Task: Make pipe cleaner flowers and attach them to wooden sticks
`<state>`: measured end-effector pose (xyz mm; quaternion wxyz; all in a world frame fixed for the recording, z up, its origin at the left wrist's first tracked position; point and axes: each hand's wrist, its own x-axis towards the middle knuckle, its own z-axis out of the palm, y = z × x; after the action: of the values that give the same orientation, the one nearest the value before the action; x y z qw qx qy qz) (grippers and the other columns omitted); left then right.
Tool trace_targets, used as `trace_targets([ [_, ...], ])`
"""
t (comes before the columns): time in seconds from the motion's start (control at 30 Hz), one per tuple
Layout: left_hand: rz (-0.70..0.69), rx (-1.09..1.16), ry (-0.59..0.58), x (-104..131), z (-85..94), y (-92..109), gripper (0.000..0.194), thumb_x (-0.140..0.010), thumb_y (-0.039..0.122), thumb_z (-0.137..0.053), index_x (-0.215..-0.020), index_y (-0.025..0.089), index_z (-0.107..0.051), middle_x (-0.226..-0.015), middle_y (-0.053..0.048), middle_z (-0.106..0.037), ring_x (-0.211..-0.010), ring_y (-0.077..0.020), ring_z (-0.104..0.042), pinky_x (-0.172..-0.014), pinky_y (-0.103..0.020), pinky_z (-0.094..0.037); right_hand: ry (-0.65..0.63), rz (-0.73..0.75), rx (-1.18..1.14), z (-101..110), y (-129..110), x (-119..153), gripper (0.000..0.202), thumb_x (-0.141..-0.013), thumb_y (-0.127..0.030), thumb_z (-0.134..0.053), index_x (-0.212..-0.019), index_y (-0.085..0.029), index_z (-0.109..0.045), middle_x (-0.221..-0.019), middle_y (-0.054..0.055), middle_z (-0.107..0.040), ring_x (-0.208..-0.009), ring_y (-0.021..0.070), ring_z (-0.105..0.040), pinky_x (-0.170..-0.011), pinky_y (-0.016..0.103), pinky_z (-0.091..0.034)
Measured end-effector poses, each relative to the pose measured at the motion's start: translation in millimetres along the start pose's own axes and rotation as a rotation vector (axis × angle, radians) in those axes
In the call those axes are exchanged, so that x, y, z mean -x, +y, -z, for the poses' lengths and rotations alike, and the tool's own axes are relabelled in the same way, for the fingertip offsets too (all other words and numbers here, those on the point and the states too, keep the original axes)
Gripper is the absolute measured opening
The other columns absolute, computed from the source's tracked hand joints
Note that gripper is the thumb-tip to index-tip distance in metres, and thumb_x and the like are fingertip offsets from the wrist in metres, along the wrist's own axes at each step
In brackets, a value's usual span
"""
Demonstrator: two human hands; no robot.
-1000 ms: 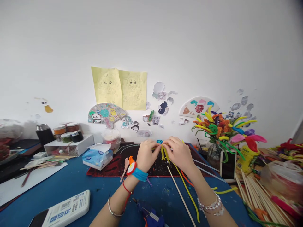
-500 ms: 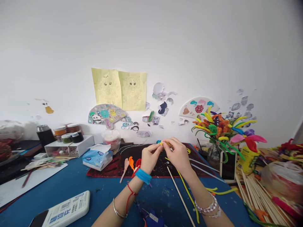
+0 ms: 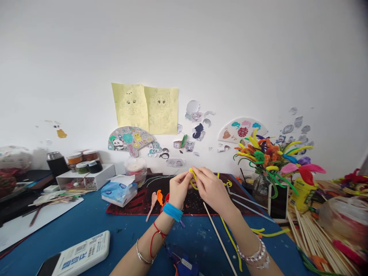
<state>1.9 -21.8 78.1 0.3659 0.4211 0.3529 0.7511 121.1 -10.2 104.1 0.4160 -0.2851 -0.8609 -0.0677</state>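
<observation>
A yellow pipe cleaner [image 3: 193,175] is bent into a curve between my hands, above the dark mat. My left hand [image 3: 179,188] pinches its upper end between thumb and fingertips. Beside it, my right hand [image 3: 209,188] is closed on the same yellow strip, the fingertips of both hands nearly touching. Another yellow strip [image 3: 230,239] runs down the blue table below my right wrist, next to a thin wooden stick [image 3: 217,234]. Behind my right hand, a yellow coiled piece [image 3: 229,183] lies on the mat.
Left of my hands are a tissue pack [image 3: 119,191] and a white phone-like device [image 3: 83,255]. A blue glue gun [image 3: 182,260] lies between my forearms. At the right stand pipe-cleaner flowers [image 3: 266,153], a phone [image 3: 278,201] and many wooden sticks [image 3: 319,237].
Both hands have shifted slightly left. The yellow strip now shows as an open curve between them, and my right hand has turned, its fingers pointing more to the upper left.
</observation>
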Motion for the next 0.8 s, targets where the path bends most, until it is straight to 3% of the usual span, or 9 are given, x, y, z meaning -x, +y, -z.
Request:
trace_targets([
  [0.17, -0.047, -0.051, 0.046, 1, -0.5, 4, 0.023, -0.067, 0.033, -0.068, -0.079, 0.013, -0.071, -0.067, -0.002, -0.066, -0.061, -0.0122, -0.059, -0.054, -0.020, -0.050, -0.013, 0.012, 0.084, -2, -1, 0, 0.038, -0.091, -0.024, -0.033, -0.127, -0.021, -0.044, -0.100, 0.007, -0.059, -0.093, 0.0203, -0.054, -0.070, 0.029, -0.045],
  [0.3, -0.032, 0.021, 0.022, 1, -0.5, 2, 0.026, -0.066, 0.034, -0.068, -0.080, 0.012, -0.070, -0.072, -0.005, -0.067, -0.065, -0.0161, -0.061, -0.057, -0.026, -0.052, -0.018, -0.018, 0.059, -6, 5, 0, 0.037, -0.092, -0.023, -0.032, -0.128, -0.023, -0.044, -0.096, 0.005, -0.062, -0.085, 0.0177, -0.058, -0.070, 0.027, -0.044],
  [0.5, 0.021, 0.134, 0.006, -3, 1.9, 0, 0.029, -0.066, 0.034, -0.069, -0.084, 0.012, -0.069, -0.077, -0.007, -0.068, -0.068, -0.0161, -0.062, -0.064, -0.029, -0.052, -0.034, -0.036, 0.053, -9, 1, 2, 0.038, -0.092, -0.024, -0.031, -0.128, -0.023, -0.043, -0.106, 0.005, -0.062, -0.088, 0.0185, -0.060, -0.070, 0.026, -0.045],
  [0.67, 0.013, 0.166, 0.056, -4, 3.5, -3, 0.027, -0.065, 0.032, -0.070, -0.082, 0.012, -0.070, -0.077, -0.005, -0.068, -0.070, -0.0131, -0.059, -0.067, -0.024, -0.046, -0.086, -0.045, 0.078, -15, -9, 3, 0.043, -0.092, -0.024, -0.029, -0.135, -0.021, -0.033, -0.112, 0.007, -0.059, -0.091, 0.0199, -0.060, -0.071, 0.028, -0.047],
  [0.8, 0.113, 0.318, 0.026, -4, 3.0, -6, 0.023, -0.062, 0.028, -0.073, -0.078, 0.012, -0.070, -0.080, -0.006, -0.068, -0.076, -0.0136, -0.059, -0.078, -0.026, -0.043, -0.091, -0.090, 0.099, -26, -13, 4, 0.048, -0.091, -0.024, -0.029, -0.139, -0.017, -0.023, -0.110, 0.010, -0.060, -0.092, 0.0219, -0.060, -0.072, 0.031, -0.048],
])
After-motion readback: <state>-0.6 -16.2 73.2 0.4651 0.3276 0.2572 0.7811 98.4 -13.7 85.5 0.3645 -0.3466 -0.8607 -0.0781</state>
